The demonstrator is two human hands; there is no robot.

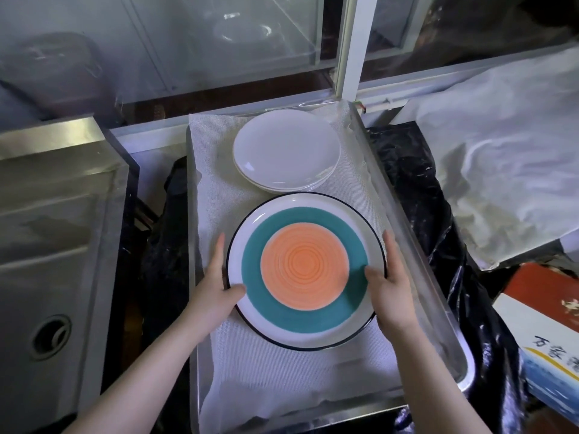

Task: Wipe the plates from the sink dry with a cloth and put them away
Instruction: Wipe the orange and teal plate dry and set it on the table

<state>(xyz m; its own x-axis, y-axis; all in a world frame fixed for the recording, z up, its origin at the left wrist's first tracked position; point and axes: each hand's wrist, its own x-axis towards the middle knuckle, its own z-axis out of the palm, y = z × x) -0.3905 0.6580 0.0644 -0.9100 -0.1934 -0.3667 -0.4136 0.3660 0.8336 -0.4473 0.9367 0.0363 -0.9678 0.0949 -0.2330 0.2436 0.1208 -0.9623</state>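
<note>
A large round plate (305, 270) with an orange centre, a teal ring, a white border and a dark rim is held level over a metal tray (416, 252) lined with white mesh cloth. My left hand (216, 286) grips its left edge, thumb on top of the white border. My right hand (390, 280) grips the right edge, thumb on the teal ring. Behind it a stack of plain white plates (286, 151) rests on the lined tray. No wiping cloth is in either hand.
A steel sink (53, 245) with a round drain (50, 336) lies at the left. Black plastic sheeting (404, 170) surrounds the tray. Crumpled white sheeting (507, 158) lies at the right, with printed boxes (545, 327) below it. Clear panels and a white post (347, 48) stand behind.
</note>
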